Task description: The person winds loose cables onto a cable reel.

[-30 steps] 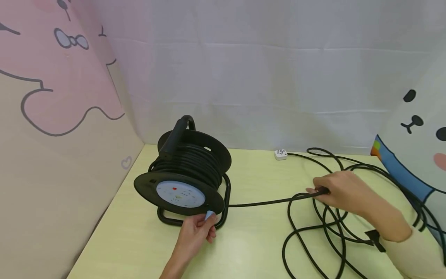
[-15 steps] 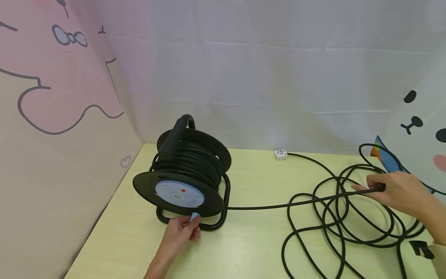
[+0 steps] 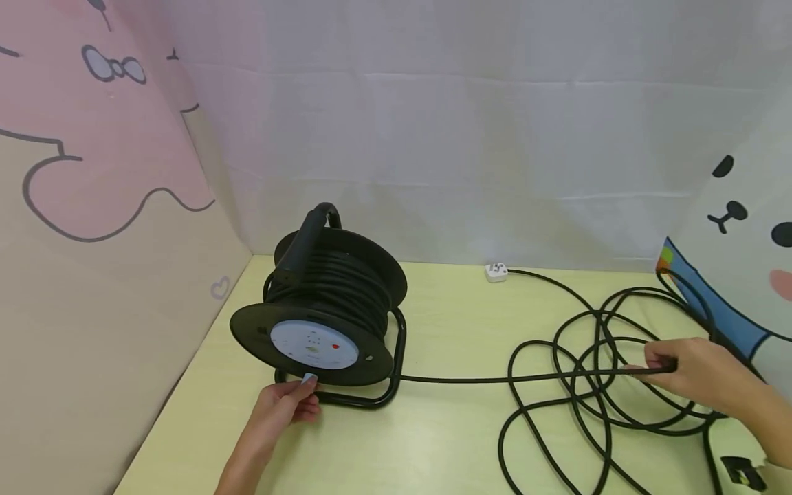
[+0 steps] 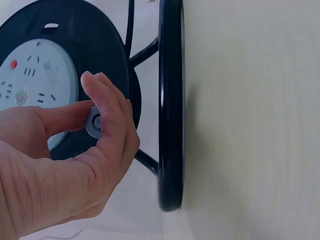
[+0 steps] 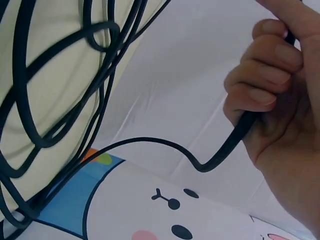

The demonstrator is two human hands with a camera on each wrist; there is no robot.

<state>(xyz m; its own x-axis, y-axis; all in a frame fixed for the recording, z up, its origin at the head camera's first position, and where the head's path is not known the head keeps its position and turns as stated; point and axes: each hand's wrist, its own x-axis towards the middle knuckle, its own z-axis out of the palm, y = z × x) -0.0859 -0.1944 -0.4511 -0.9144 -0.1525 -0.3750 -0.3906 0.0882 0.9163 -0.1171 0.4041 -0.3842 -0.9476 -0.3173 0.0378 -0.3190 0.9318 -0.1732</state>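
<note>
A black extension cable reel [image 3: 334, 289] stands on its tubular frame at the left of the table, with turns of cable on its drum. Its front carries a pale round socket panel [image 3: 314, 344] with a red button. At the front flange's lower rim my left hand [image 3: 278, 405] pinches the small blue-grey crank knob [image 4: 93, 123] between thumb and fingers. My right hand [image 3: 711, 371] grips the black cable [image 3: 458, 380], its fingers curled round it in the right wrist view. From there the cable runs nearly straight to the reel.
Loose cable loops [image 3: 575, 405] spread over the right of the pale yellow table [image 3: 433, 440]. A white plug [image 3: 496, 272] lies near the back edge. Behind hangs a white curtain [image 3: 464, 137], with cartoon-printed panels [image 3: 742, 261] at both sides.
My left hand has moved left with the knob along the flange's lower rim, and the panel has turned. My right hand has slid right along the cable, then dipped slightly.
</note>
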